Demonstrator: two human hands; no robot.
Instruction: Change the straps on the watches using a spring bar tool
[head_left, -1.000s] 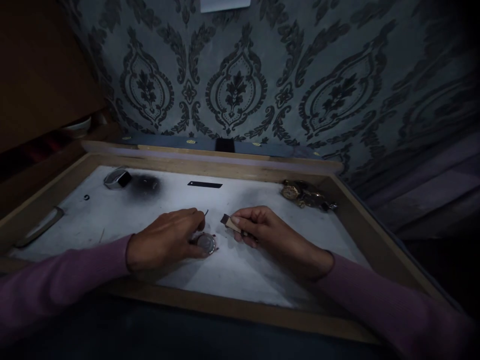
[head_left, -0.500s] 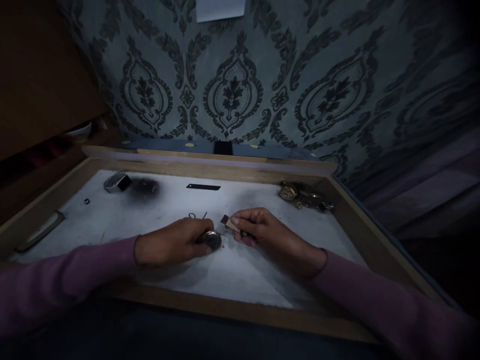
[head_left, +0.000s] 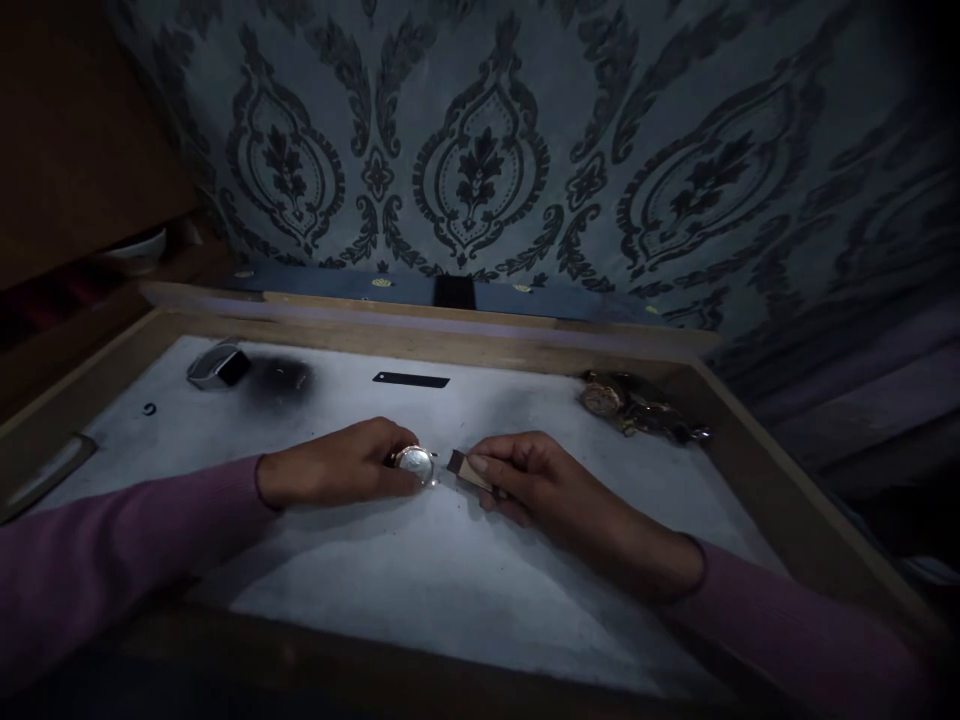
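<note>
Holding a round watch case (head_left: pixel 416 463) with your left hand (head_left: pixel 341 465), you have it near the middle of the white tabletop (head_left: pixel 375 600), its face turned up; whether it touches the surface, I cannot tell. Your left grip is closed around its side, and your right grip is pinched on one small brown-and-pale piece (head_left: pixel 472 474) in your right hand (head_left: pixel 529 475). The two parts are close but apart, with a narrow gap between. As I judge it, the step in hand is to work these two near each other, and the next move calls for a steady left grip and only small, patient turns of the right, because the piece is little and the light is weak. Now the count: one watch case and one piece, each in its own hand; one dark flat strip (head_left: pixel 411 380) behind them; at far left, one square-faced watch (head_left: pixel 217 367), one small dark ring (head_left: pixel 149 409) and one curved object (head_left: pixel 52 478) near the edge. One dark smudge (head_left: pixel 281 395) lies beside the square-faced watch. At far right rests one cluster of watches (head_left: pixel 637 410), where one round dial is plain, but the others are too tangled to count.
</note>
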